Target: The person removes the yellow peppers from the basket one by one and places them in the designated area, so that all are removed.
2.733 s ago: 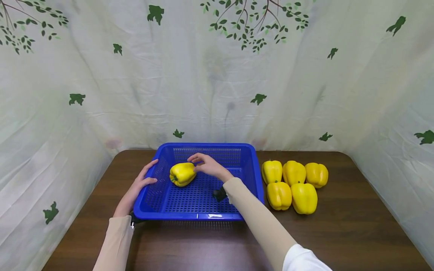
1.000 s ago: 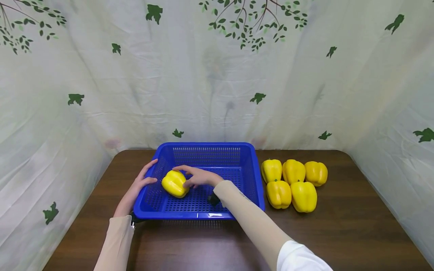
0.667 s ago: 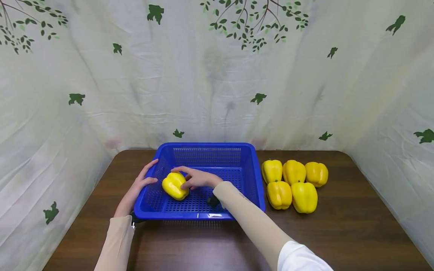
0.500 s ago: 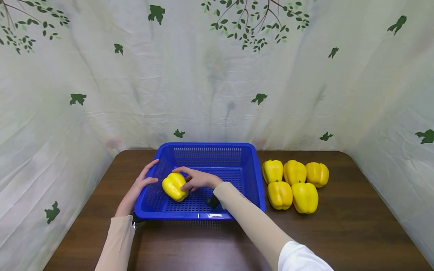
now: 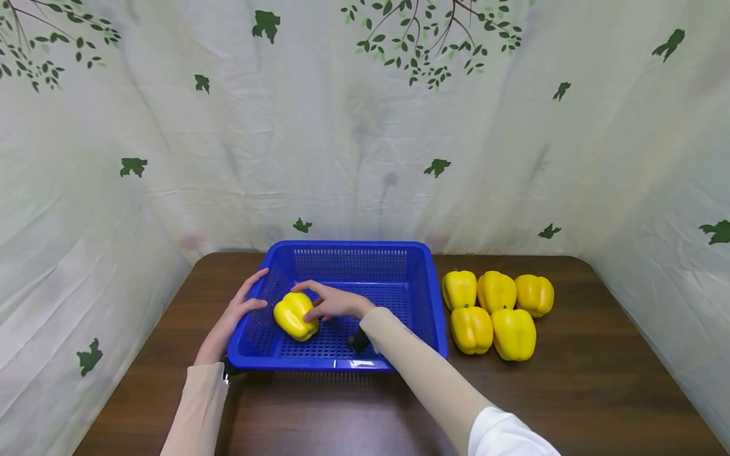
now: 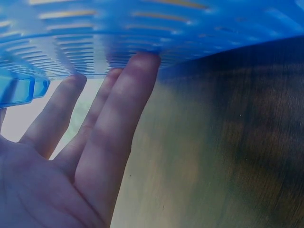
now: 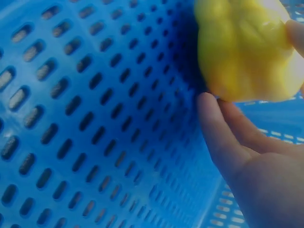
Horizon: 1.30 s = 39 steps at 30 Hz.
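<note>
In the head view, my right hand (image 5: 332,301) holds a yellow bell pepper (image 5: 293,316) low in the left part of a blue plastic basket (image 5: 342,362). Thumb and fingertips touch its right side and far end. The right wrist view shows the bell pepper (image 7: 244,52) close to the perforated wall, with fingertips against it. My left hand (image 5: 230,316) grips the basket's left rim, thumb and index finger over the edge. In the left wrist view, the other fingers (image 6: 114,118) lie fairly straight against the outside of the wall.
Several more yellow bell peppers (image 5: 515,334) stand close together on the brown wooden table (image 5: 604,380), right of the basket. A pale curtain (image 5: 365,139) with leaf prints hangs behind the table and along both sides.
Since the oldest frame, the right hand has come to hold the bell pepper, which has turned and shifted slightly left and nearer. Over the last half second little moves. The left hand stays put.
</note>
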Each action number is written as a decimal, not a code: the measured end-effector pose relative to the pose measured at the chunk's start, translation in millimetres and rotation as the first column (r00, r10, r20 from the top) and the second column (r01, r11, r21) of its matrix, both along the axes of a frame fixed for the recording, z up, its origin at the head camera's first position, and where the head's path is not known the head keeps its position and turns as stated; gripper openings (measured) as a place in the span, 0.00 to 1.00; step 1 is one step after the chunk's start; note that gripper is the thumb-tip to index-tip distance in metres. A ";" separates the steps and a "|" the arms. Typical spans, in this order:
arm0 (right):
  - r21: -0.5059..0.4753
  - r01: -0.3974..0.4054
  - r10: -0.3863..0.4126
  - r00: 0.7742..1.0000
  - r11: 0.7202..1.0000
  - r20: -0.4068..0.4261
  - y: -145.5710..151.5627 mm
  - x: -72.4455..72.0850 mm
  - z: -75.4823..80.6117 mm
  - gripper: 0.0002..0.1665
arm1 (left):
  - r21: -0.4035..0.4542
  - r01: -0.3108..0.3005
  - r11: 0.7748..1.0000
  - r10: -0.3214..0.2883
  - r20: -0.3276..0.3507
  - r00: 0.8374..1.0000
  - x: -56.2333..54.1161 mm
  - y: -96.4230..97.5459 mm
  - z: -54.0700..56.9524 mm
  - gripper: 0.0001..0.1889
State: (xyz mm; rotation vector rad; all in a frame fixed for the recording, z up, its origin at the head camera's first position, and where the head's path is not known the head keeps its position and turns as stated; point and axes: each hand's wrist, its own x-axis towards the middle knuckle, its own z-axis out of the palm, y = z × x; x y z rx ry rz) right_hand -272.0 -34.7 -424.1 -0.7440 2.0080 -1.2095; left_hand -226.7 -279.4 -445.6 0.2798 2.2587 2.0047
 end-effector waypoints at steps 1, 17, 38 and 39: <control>-0.008 0.005 -0.005 1.000 1.000 0.007 0.5 0.0 -0.2 0.34 | -0.003 0.001 1.000 -0.001 0.001 1.000 -0.2 0.0 -0.2 0.34; -0.130 0.070 -0.046 0.982 0.989 0.181 29.0 -8.5 3.4 0.35 | 0.003 0.002 1.000 -0.002 0.010 1.000 0.6 0.8 0.8 0.34; -0.218 0.146 -0.126 0.987 0.965 0.104 74.5 -13.0 29.5 0.35 | -0.004 0.005 1.000 -0.005 -0.058 0.998 -2.5 0.3 -0.3 0.36; -0.223 0.152 -0.132 0.986 0.963 0.102 76.7 -12.8 30.6 0.35 | -0.007 0.003 1.000 -0.004 -0.059 0.998 -2.7 0.4 -0.4 0.36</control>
